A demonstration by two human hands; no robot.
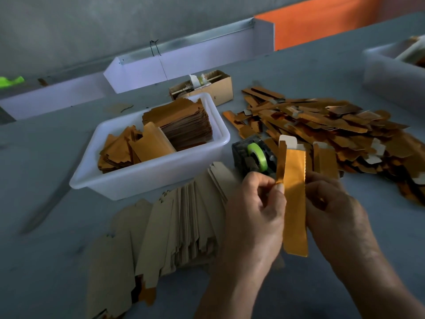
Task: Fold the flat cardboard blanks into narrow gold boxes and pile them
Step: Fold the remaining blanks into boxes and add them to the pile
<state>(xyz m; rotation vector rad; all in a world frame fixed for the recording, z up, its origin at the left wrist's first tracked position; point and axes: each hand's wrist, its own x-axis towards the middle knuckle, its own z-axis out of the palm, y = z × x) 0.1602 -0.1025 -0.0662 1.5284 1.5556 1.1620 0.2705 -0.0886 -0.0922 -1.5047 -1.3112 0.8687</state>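
Note:
A narrow gold box (294,194) stands nearly upright between my hands, its white top flap open. My left hand (255,208) pinches its left edge with thumb and forefinger. On the other side my right hand (333,210) curls round its right side. A fanned row of flat blanks (174,226), plain brown side up, lies on the table under and left of my left hand. A loose pile of folded gold boxes (333,127) spreads over the table to the right behind my hands.
A white tub (147,176) holds stacks of gold blanks. A black tape dispenser with a green roll (255,155) stands just behind my hands. A small cardboard box (204,87) sits further back. Another white tub (391,74) is at the far right.

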